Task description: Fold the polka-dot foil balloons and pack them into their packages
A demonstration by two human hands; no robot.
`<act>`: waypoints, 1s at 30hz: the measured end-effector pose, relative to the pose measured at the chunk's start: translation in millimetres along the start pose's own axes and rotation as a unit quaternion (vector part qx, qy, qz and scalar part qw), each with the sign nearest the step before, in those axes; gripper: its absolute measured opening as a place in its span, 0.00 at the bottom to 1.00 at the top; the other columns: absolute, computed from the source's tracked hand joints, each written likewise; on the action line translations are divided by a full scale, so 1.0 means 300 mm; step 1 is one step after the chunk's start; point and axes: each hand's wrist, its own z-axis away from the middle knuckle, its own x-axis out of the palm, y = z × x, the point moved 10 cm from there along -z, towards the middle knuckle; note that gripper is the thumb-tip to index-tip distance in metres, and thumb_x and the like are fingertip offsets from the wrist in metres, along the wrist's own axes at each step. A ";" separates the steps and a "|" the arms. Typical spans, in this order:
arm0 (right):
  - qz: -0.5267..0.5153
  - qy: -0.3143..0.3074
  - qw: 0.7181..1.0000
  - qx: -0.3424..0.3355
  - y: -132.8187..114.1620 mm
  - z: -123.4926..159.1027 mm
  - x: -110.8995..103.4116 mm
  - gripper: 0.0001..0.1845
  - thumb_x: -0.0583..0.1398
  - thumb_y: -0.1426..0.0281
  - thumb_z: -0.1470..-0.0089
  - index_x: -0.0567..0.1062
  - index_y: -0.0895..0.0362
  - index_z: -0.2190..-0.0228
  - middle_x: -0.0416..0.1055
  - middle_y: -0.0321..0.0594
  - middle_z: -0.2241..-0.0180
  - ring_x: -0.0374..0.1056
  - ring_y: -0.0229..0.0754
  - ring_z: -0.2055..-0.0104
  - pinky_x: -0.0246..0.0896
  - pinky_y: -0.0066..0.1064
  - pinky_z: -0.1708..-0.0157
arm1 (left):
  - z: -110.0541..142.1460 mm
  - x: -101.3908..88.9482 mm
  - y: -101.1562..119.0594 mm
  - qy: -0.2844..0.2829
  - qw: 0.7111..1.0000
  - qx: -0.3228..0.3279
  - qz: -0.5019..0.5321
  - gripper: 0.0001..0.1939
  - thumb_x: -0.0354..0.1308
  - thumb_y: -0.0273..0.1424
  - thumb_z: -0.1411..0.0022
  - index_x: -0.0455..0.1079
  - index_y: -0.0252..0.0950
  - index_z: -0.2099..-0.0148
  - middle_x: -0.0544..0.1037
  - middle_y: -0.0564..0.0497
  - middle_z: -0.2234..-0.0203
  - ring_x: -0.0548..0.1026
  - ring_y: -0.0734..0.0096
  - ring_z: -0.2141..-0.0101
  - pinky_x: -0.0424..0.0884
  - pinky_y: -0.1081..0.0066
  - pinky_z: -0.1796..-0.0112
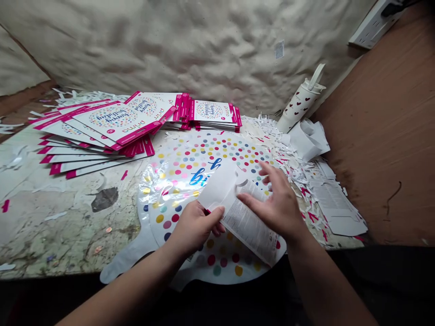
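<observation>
My left hand (195, 222) pinches the near left edge of a white cardboard packet (249, 222), its thumb on top. Small grey print covers the packet's lower part; a plain white flap with a curved notch is at its upper end. My right hand (277, 203) is over the packet's right side with fingers spread, the thumb by the notch; whether it touches the card I cannot tell. Beneath both hands lie flat foil balloons (210, 148) with coloured dots and blue lettering, their tails (127, 258) toward the table's front edge. My hands and the packet hide part of them.
Printed packets with pink edges (112, 120) are fanned out at the left, beside a smaller stack (214, 113). Paper shreds (272, 136), a tilted tumbler with hearts (301, 102), a white paper roll (307, 138) and blank-backed cards (336, 206) line the right, against a brown panel (384, 158).
</observation>
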 end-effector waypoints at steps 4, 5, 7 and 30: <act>0.085 0.013 0.996 0.036 0.192 -0.093 -0.042 0.12 0.54 0.66 0.44 0.73 0.58 0.73 0.72 0.45 0.69 0.67 0.45 0.65 0.64 0.37 0.64 | 0.022 -0.025 -0.012 -0.006 1.000 -0.003 -0.022 0.18 0.56 0.38 0.44 0.71 0.30 0.80 0.74 0.49 0.86 0.70 0.74 0.82 0.66 0.75 0.77; 0.149 0.065 0.985 0.066 0.237 -0.092 -0.106 0.11 0.55 0.66 0.45 0.73 0.60 0.70 0.72 0.49 0.64 0.67 0.50 0.60 0.63 0.42 0.61 | 0.023 -0.041 -0.018 0.005 1.000 -0.009 -0.021 0.19 0.56 0.38 0.44 0.71 0.30 0.81 0.74 0.49 0.86 0.70 0.74 0.82 0.65 0.75 0.77; 0.231 0.119 0.962 0.088 0.249 -0.060 -0.188 0.22 0.59 0.60 0.49 0.70 0.62 0.57 0.65 0.58 0.51 0.60 0.60 0.49 0.59 0.51 0.55 | 0.021 -0.069 -0.025 0.036 0.999 -0.018 -0.010 0.19 0.56 0.38 0.44 0.71 0.30 0.81 0.74 0.48 0.86 0.69 0.74 0.82 0.65 0.75 0.76; 0.035 -0.145 0.948 -0.283 -0.087 0.274 0.224 0.10 0.53 0.77 0.45 0.72 0.61 0.61 0.73 0.47 0.62 0.68 0.46 0.57 0.65 0.39 0.58 | 0.165 -0.017 0.023 -0.062 0.791 0.367 -0.485 0.12 0.50 0.30 0.39 0.73 0.36 0.57 0.75 0.41 0.60 0.71 0.56 0.57 0.67 0.57 0.55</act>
